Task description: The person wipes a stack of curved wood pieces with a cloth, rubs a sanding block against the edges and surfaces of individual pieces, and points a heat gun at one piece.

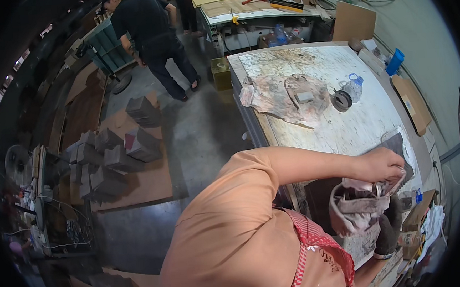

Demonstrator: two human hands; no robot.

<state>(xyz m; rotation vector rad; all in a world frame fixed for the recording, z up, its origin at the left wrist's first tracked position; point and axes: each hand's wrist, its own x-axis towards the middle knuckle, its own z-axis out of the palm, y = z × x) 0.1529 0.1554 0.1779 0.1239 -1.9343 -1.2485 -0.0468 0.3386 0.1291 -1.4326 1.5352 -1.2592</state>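
My bare left hand [380,165] is closed on the edge of a dirty, pale rag [361,209], which hangs in loose folds at the near right part of the worktable. Below it, my right hand [387,235] wears a dark grey glove and reaches up against the rag's right side; its fingers are mostly hidden, so I cannot tell how they grip. A dark grey flat piece [394,143] lies just beyond my left hand. Farther up the table [304,144], a stained cloth [269,101] is spread out with a small grey block [304,97] on it.
A dark ring-shaped roll [341,101] and a clear plastic jug [353,86] stand beyond the cloth. A blue cup [395,62] is along the wall side. On the left, several grey blocks [123,159] sit on floor boards. A person [150,38] in dark clothes stands farther back.
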